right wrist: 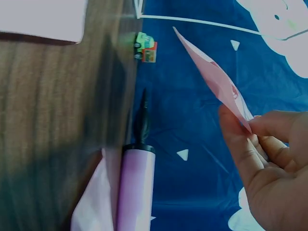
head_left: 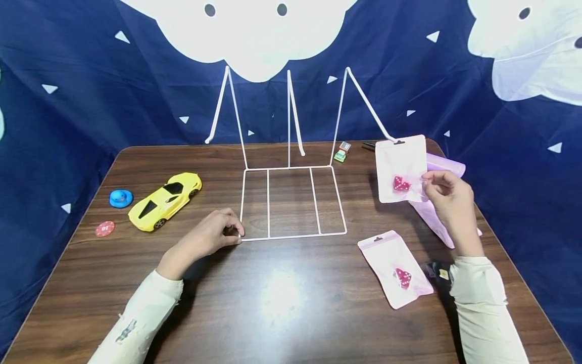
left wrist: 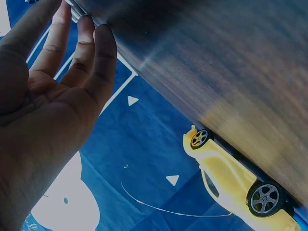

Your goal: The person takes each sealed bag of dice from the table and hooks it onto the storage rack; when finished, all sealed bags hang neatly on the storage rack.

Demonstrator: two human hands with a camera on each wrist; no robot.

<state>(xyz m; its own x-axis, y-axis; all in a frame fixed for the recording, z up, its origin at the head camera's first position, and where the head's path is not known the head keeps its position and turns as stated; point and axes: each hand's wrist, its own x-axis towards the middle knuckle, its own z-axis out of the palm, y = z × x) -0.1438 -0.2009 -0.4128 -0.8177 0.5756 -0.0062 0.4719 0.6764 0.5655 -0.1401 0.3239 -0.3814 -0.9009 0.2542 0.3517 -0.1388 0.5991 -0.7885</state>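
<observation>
A white wire display rack (head_left: 293, 236) stands on the table, with three arms rising at the back and bending forward. My left hand (head_left: 206, 235) pinches its front left corner between thumb and fingers. On the right, my right hand (head_left: 450, 199) pinches the right edge of a small pouch (head_left: 386, 162) with red dice (head_left: 400, 184) inside. The pouch is raised upright, its hang hole by the tip of the rack's right arm; whether the tip passes through I cannot tell. A second pouch (head_left: 384, 258) with red dice lies flat in front of it.
On the left are a yellow toy car (head_left: 164, 202), a blue rubber duck (head_left: 120, 198) and a red chip (head_left: 105, 228). A tiny green toy vehicle (head_left: 342, 151) is behind the rack. A purple pump (right wrist: 137, 187) lies at right, near a small black item (head_left: 436, 270).
</observation>
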